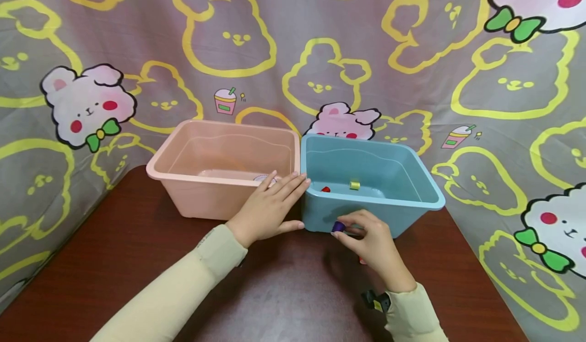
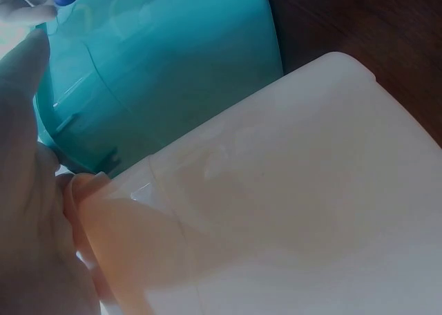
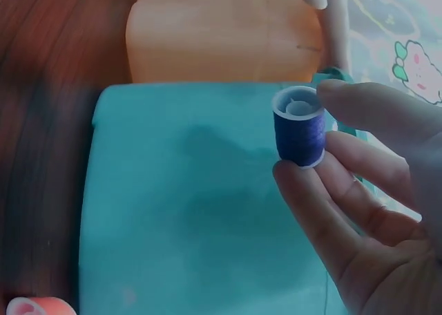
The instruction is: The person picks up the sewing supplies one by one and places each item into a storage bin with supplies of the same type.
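My right hand [image 1: 368, 237] pinches a spool of purple thread [image 1: 338, 227] between thumb and fingers, in front of the blue basin [image 1: 373, 199]. In the right wrist view the spool [image 3: 299, 132] stands nearly upright with its white hollow end up. My left hand [image 1: 270, 209] lies with straight fingers across the near corner where the pink basin [image 1: 224, 178] meets the blue one, fingertips at the rims. Inside the blue basin are a yellow spool [image 1: 354, 184] and a small red thing [image 1: 325, 190], partly hidden by the near rim.
An orange spool [image 3: 43, 307] lies on the dark wooden table [image 1: 284, 291] by the blue basin, mostly hidden behind my right hand in the head view. A pale round patch [image 1: 265, 178] shows on the pink basin's floor. Behind both basins hangs a patterned curtain [image 1: 256, 36].
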Action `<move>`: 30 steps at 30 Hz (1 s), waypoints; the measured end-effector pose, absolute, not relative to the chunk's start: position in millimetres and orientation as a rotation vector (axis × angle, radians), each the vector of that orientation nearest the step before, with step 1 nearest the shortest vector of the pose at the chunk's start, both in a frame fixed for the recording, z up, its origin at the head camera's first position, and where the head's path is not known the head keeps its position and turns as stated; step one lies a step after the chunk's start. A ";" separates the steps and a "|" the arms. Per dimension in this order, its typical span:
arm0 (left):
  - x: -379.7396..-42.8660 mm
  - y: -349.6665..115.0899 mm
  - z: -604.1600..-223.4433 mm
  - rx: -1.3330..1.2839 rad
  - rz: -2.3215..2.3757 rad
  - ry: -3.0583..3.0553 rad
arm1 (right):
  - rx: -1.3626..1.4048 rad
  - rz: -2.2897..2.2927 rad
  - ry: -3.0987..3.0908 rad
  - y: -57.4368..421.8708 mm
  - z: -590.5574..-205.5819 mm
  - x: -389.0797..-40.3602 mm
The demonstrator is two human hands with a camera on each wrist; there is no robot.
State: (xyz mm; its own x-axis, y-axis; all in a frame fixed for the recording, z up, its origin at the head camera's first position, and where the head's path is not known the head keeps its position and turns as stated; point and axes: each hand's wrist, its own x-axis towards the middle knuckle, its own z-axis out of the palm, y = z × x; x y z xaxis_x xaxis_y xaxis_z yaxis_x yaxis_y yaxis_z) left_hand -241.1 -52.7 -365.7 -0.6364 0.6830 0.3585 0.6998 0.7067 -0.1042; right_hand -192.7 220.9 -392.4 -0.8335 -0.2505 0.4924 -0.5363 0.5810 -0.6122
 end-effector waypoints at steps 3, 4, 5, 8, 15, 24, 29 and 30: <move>-241.3 -52.5 -365.1 -1.077 -0.061 -2.543 | 0.632 1.184 -2.432 219.7 -390.5 -191.6; -241.2 -52.5 -364.8 -1.078 -0.063 -2.545 | 0.628 1.200 -2.419 219.4 -390.1 -191.3; -241.1 -52.5 -364.6 -1.078 -0.066 -2.548 | 0.624 1.217 -2.406 219.2 -389.7 -191.1; -240.5 -52.8 -364.1 -1.076 -0.071 -2.558 | 0.599 1.273 -2.374 218.7 -388.6 -190.1; -239.8 -52.7 -363.2 -1.075 -0.053 -2.557 | 0.487 1.394 -2.329 217.9 -382.3 -185.9; -238.6 -52.9 -362.4 -1.073 -0.041 -2.570 | 0.458 1.476 -2.308 216.7 -378.4 -182.6; -237.8 -52.1 -361.6 -1.069 -0.037 -2.581 | 0.459 1.487 -2.282 216.0 -375.0 -182.0; -237.4 -51.9 -361.2 -1.068 -0.040 -2.587 | 0.462 1.491 -2.278 215.7 -374.3 -181.9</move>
State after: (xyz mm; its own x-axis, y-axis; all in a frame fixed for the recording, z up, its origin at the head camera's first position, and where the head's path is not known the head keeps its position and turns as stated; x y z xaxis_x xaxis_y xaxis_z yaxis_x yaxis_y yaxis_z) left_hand -237.4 -51.9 -361.2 -0.6590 0.6802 0.3211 0.6899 0.7167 -0.1023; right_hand -181.9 215.7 -374.3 -0.8746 -0.0654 0.4804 -0.4665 0.3837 -0.7970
